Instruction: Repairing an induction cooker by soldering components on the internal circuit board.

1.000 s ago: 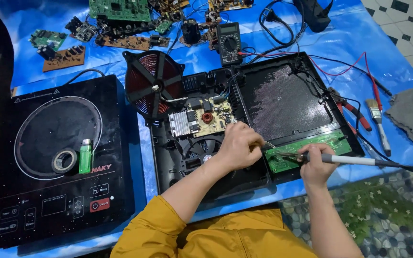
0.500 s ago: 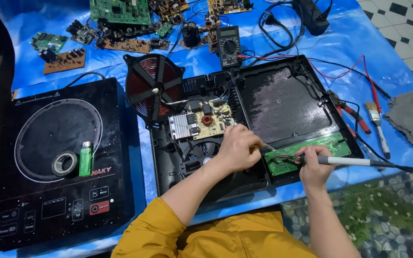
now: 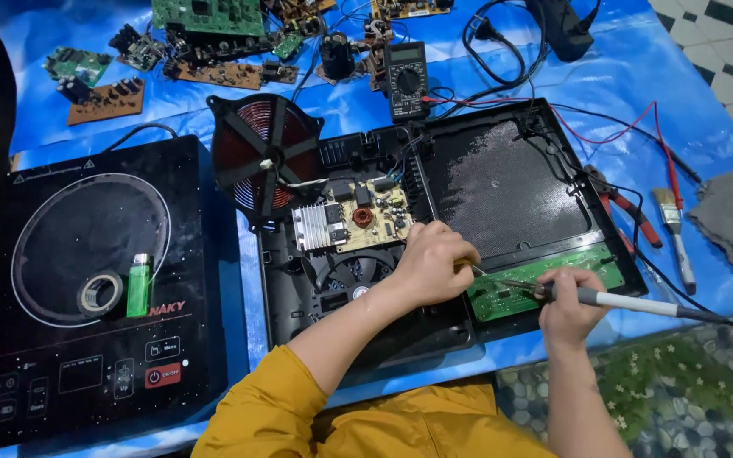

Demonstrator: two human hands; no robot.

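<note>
- A black plastic cooktop shell [image 3: 502,182] lies opened on a wrinkled blue plastic sheet [image 3: 638,76], its inner face dull and grainy.
- A narrow green circuit board [image 3: 511,288] sits along the shell's near edge, between the two hands.
- The right hand [image 3: 568,307] is closed in a fist around the pale handle of a soldering iron [image 3: 629,301], whose metal tip rests on the green board.
- The left hand [image 3: 431,263] is curled shut, pinching a thin pointed tool [image 3: 478,271] that also reaches the board; what kind cannot be told.
- A round copper-red coil [image 3: 266,159] with black spokes leans at the shell's far left corner.
- To the left, a glossy black glass cooktop panel [image 3: 86,280] carries a tape roll [image 3: 99,293] and a green lighter [image 3: 139,284].
</note>
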